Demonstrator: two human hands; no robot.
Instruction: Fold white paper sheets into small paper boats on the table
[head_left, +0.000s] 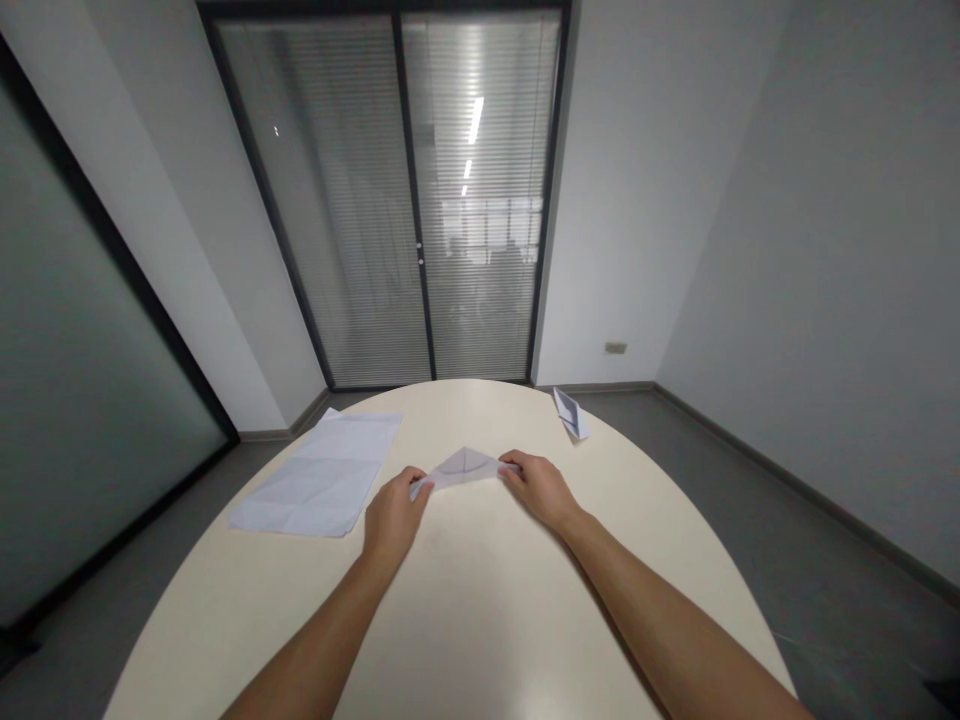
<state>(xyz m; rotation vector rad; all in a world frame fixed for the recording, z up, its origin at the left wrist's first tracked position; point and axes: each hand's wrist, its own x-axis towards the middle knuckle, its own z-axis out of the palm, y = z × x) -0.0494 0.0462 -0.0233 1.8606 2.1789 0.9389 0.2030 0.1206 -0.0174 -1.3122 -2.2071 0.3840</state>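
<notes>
A folded sheet of white paper [463, 467] stretches between my two hands above the middle of the table. Its upper edge rises to a low peak, with a crease running down from it. My left hand [395, 512] pinches the left end between thumb and fingers. At the other end, my right hand [541, 487] grips the paper's right corner the same way. My fingers partly hide both ends.
The round cream table [465, 620] fills the lower view. Flat, creased white sheets [319, 475] lie at its left. A folded paper piece [571, 415] rests near the far right edge. Beyond stand glass doors with blinds [375, 200].
</notes>
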